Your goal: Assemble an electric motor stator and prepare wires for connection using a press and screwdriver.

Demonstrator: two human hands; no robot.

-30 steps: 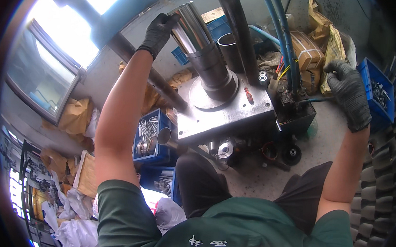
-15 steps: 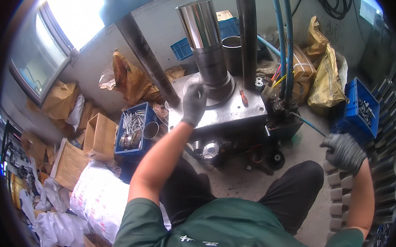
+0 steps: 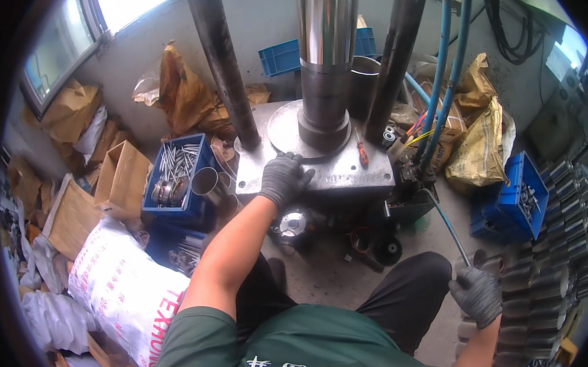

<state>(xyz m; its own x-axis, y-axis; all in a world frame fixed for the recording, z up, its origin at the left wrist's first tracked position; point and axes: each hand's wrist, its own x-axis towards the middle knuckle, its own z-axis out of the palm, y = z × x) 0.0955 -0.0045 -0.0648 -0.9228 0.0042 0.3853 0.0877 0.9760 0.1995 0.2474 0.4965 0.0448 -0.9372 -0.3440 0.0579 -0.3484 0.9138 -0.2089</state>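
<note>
My left hand [image 3: 282, 179], in a dark grey glove, rests at the front of the metal press table [image 3: 347, 174]. Its fingers lie over the near edge of a round plate [image 3: 284, 131] and the thumb is spread. On that plate a steel cylinder stands upright, with a shiny sleeve [image 3: 328, 29] at its top and a darker, wider lower part [image 3: 323, 109]. My right hand [image 3: 477, 295], gloved too, is closed around the lower end of a long thin lever [image 3: 448, 227] that runs up to the press's right side.
Dark posts [image 3: 225, 74] flank the cylinder. A red-handled screwdriver [image 3: 362, 154] lies on the table. Blue crates of metal parts [image 3: 205, 145] stand left and right [image 3: 541, 200]. Stacked metal cylinders [image 3: 545, 283] fill the right side; a white sack [image 3: 123, 285] lies at left.
My left hand has come down from beside the cylinder's base to the table's front. My right hand has swung the lever downward and toward me. The view has shifted.
</note>
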